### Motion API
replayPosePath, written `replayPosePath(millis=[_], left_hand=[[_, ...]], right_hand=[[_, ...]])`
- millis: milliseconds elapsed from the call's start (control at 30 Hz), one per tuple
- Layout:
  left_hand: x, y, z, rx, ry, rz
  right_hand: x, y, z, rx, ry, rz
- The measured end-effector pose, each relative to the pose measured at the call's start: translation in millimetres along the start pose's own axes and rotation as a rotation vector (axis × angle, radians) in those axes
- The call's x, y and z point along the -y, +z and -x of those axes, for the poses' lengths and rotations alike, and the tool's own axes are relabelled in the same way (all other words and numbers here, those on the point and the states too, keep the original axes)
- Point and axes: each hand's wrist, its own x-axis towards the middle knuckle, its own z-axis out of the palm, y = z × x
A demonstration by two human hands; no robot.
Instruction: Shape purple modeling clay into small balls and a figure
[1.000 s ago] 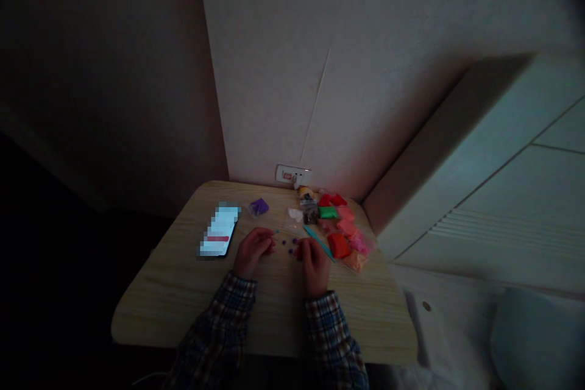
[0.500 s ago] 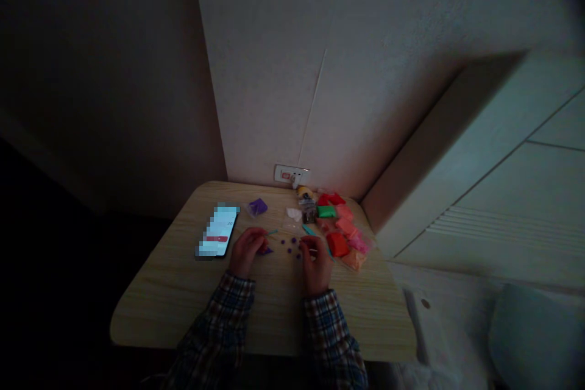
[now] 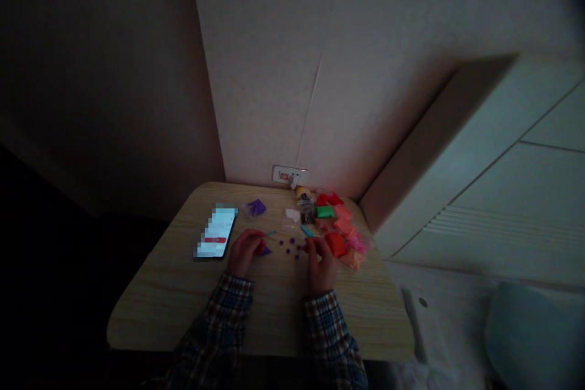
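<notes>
Both my hands rest on a small wooden table (image 3: 173,304) in dim light. My left hand (image 3: 244,254) is curled, its fingers closed over a purple lump of clay (image 3: 264,250), with a thin teal stick (image 3: 271,233) poking out beside it. My right hand (image 3: 320,265) is closed in a pinch near a teal tool (image 3: 306,231); what it holds is too small to name. Several tiny purple balls (image 3: 290,246) lie on the table between the hands.
A lit phone (image 3: 217,232) lies left of my left hand. A purple clay packet (image 3: 256,207) sits behind it. Bags of red, green, pink and orange clay (image 3: 340,233) are piled at the right rear. A wall socket (image 3: 289,175) is behind; a white cabinet (image 3: 493,195) stands right.
My right hand shifted slightly right, toward the clay bags. My left hand drew back a little, uncovering the purple lump under its fingers. The camera drifted a bit.
</notes>
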Motion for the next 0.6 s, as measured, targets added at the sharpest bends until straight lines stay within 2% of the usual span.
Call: replayPosePath(millis=[133,300,467,600], left_hand=[[-2.1,3.5,2.3,0.045,-0.015,-0.017],[-5.8,7.3,4.7,0.129,-0.029,-0.037],[-4.6,6.4,3.8,0.134,-0.016,-0.043],[-3.5,6.2,3.9,0.123,-0.004,-0.061]], right_hand=[[4.8,2.5,1.6,0.024,-0.069,0.019],[9.1,5.6,4.3,0.167,-0.103,-0.031],[7.3,7.2,4.4,0.093,-0.112,-0.035],[5.9,6.1,4.3,0.13,-0.076,-0.048]])
